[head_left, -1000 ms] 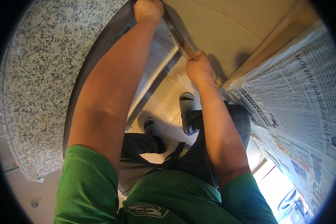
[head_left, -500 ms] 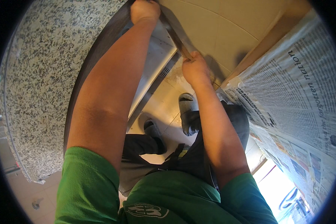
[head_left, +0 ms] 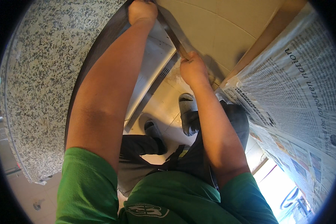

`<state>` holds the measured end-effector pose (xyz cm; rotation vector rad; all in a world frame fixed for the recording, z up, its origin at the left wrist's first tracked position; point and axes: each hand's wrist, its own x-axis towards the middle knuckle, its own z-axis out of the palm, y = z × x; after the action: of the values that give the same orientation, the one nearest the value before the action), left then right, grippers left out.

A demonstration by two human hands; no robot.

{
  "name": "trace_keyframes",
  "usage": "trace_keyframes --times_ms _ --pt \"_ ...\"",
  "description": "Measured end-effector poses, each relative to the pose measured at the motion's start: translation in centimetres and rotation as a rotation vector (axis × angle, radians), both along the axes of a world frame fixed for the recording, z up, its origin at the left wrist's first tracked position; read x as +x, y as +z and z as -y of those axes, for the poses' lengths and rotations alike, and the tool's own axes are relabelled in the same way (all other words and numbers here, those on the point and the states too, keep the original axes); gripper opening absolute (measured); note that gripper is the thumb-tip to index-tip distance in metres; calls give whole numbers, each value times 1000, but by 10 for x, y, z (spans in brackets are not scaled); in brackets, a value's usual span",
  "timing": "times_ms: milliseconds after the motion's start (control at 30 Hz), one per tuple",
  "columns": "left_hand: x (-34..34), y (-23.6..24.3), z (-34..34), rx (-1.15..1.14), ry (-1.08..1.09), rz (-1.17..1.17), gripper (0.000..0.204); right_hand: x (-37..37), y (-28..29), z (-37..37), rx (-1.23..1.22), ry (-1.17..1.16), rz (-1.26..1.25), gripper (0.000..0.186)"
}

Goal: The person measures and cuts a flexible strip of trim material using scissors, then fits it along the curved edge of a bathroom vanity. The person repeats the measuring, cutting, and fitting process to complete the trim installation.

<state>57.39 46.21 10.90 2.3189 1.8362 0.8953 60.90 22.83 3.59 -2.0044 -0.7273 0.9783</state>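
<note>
A narrow brown wooden strip (head_left: pixel 174 39) runs slantwise from the far end of the counter toward me. It shows mostly edge-on, so I cannot tell whether it is a loose piece or the edge of a panel. My right hand (head_left: pixel 194 70) is closed around its near end. My left hand (head_left: pixel 142 12) is closed at the strip's far end, beside the counter's dark edge (head_left: pixel 100 44). Its fingertips are turned away, and what they grip is hidden. Below and between my arms lies the white inside of an open cabinet (head_left: pixel 153 54), with a vented ledge along its front.
The speckled stone countertop (head_left: pixel 48 74) fills the left side. A beige tiled wall (head_left: pixel 216 26) stands ahead. At right rises a wood-edged surface covered in newspaper (head_left: pixel 298 86). My slippered feet stand on the tiled floor (head_left: pixel 170 108) beside the cabinet.
Both hands and the strip have shifted very slightly to the left. My grip looks the same, and my feet have not moved.
</note>
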Motion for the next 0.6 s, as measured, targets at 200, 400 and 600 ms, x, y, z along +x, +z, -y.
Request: trace_keyframes --times_ms 200,400,600 --pt "-10 -8 -20 67 -45 -61 38 -2 2 1 21 16 16 44" --pt "11 7 8 -23 -2 -44 40 4 -4 0 40 -7 -4 43" --pt "-11 -6 -20 28 -36 -87 43 -3 -2 0 74 2 -14 42"
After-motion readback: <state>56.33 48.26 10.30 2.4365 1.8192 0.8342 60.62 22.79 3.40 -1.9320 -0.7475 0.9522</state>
